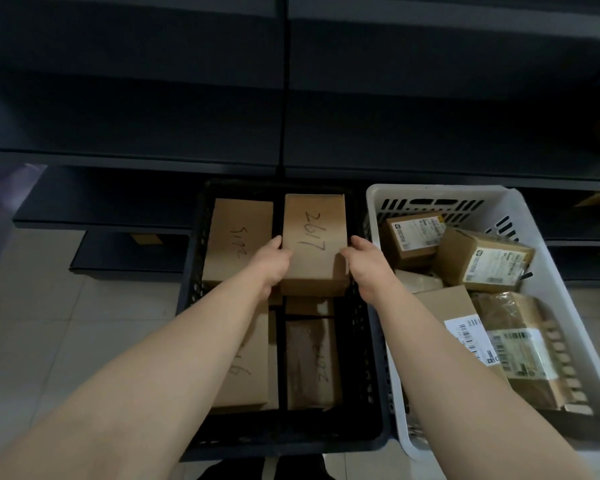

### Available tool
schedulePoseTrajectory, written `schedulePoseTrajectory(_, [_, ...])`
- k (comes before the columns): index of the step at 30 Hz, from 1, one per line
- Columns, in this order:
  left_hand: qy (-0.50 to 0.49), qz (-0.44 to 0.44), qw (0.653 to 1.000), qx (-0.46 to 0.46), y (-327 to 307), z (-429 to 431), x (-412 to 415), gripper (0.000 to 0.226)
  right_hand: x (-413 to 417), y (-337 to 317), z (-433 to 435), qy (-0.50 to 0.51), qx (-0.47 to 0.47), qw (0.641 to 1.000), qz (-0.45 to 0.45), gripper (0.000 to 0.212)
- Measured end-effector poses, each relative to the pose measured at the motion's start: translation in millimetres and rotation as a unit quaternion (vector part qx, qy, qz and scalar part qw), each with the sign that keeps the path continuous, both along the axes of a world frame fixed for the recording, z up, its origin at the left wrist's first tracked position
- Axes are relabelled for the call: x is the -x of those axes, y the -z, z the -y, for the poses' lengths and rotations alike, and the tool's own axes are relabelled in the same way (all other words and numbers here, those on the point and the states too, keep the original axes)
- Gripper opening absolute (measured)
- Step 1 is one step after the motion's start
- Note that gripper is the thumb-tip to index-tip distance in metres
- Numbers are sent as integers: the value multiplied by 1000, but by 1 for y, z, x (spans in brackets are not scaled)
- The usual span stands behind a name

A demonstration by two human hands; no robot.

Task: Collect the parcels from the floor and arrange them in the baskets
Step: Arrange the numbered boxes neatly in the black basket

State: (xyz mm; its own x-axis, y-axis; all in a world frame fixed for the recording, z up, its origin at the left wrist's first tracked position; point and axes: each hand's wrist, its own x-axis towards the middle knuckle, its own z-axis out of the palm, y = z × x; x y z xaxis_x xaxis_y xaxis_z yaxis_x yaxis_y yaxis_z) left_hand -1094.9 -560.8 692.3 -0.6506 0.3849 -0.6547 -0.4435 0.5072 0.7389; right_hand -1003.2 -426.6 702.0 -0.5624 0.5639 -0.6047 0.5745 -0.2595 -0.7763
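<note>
Floor (49,323): I have two baskets side by side, set just in front of the shelving unit (291,161).

Left basket (193,271): cardboard boxes in two rows.
- Far right: 2617 box (314,244), gripped between my left hand (271,263) on its left side and my right hand (364,265) on its right.
- Far left: a second box (238,237), just beside it.
- Near row: two more boxes (312,362), partly under my left forearm.

Right basket (430,190): labelled parcels (482,261) piled loosely and tilted, some lying on others, from the far wall to the near right side.
</note>
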Motion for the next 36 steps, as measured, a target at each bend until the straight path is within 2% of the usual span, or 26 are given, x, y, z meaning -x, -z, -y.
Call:
schedulePoseTrajectory(9, [29,15,999,25,-19,49,-21,37,-29,-13,18,-1,-4,998,56,11])
schedulePoseTrajectory(14, [79,52,995,44,-13,73,-34,45,-55,-15,38,-18,-31,992,120,14])
schedulePoseTrajectory(19, [129,95,985,59,-1,76,-46,38,-78,-8,55,-16,-18,984,176,17])
schedulePoseTrajectory(22, [141,128,979,70,8,72,-57,45,-88,0,62,5,6,983,184,22])
schedulePoseTrajectory(26, [132,166,975,61,25,71,-69,49,-96,16,68,10,6,981,194,18])
schedulePoseTrajectory(30, [113,178,976,55,37,68,-73,44,-98,31,70,-14,-17,981,192,31])
schedulePoseTrajectory(36, [93,201,973,65,49,64,-73,39,-93,44,75,-63,17,975,212,38])
